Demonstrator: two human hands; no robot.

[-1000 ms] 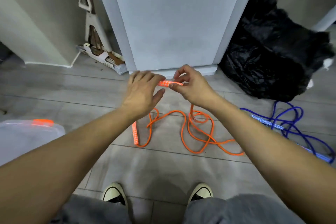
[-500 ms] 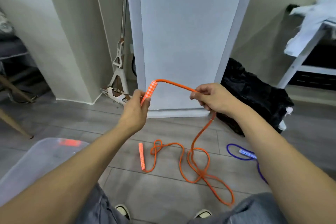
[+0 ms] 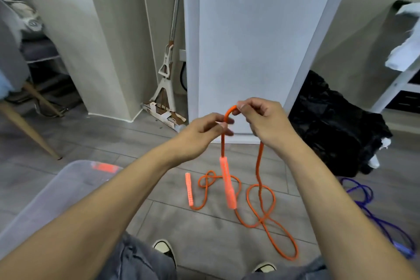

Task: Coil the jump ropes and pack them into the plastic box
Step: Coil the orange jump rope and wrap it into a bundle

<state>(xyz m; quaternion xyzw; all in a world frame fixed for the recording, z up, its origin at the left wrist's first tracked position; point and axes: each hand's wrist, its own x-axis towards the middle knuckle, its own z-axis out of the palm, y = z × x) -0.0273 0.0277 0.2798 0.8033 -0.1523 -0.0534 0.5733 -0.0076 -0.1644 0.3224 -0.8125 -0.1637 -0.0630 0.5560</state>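
An orange jump rope (image 3: 261, 207) lies in loose loops on the grey floor, its top bent into a small arch held in the air. My left hand (image 3: 200, 136) pinches the cord just left of the arch, and one orange handle (image 3: 227, 185) dangles straight down below it. My right hand (image 3: 263, 118) pinches the arch's right side, from where the cord runs down to the floor. The other orange handle (image 3: 189, 188) lies flat on the floor. A blue jump rope (image 3: 381, 218) sprawls at the right. The clear plastic box (image 3: 56, 191) stands at lower left, with an orange latch.
A white cabinet (image 3: 261, 41) stands straight ahead, a black plastic bag (image 3: 336, 127) at its right and a mop (image 3: 166, 88) leaning at its left. A chair leg (image 3: 29, 132) slants at far left. My shoes (image 3: 164, 248) show at the bottom.
My left hand let the handle drop from its fingers and now pinches the cord above it. Both hands came closer together, narrowing the arch of rope.
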